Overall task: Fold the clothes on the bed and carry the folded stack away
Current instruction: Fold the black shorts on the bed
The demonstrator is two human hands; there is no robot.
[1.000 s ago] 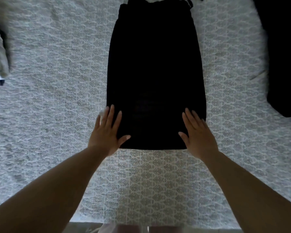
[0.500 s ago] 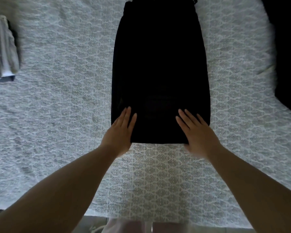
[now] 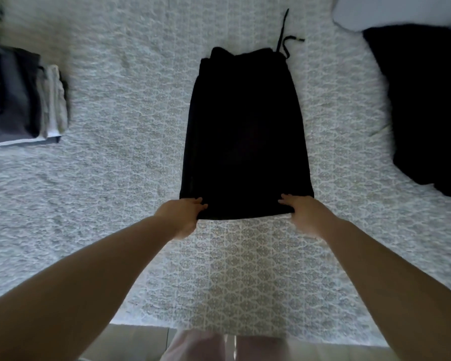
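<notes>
A black garment (image 3: 245, 136), folded lengthwise into a long panel, lies flat in the middle of the bed with its drawstring (image 3: 284, 35) trailing off the far end. My left hand (image 3: 184, 216) pinches the near left corner of its hem, fingers curled under the edge. My right hand (image 3: 303, 212) grips the near right corner the same way. A stack of folded clothes (image 3: 24, 100) in grey, dark blue and white sits at the far left of the bed.
The bed carries a white patterned cover (image 3: 115, 178). Another black garment (image 3: 427, 105) lies spread at the right edge, with a pale pillow (image 3: 391, 11) beyond it. The bed's near edge and the floor (image 3: 136, 342) show at the bottom.
Both hands slid back from lying flat on the garment to its near hem and curled round the two corners. The view has pulled back, showing the garment's far end and the folded stack.
</notes>
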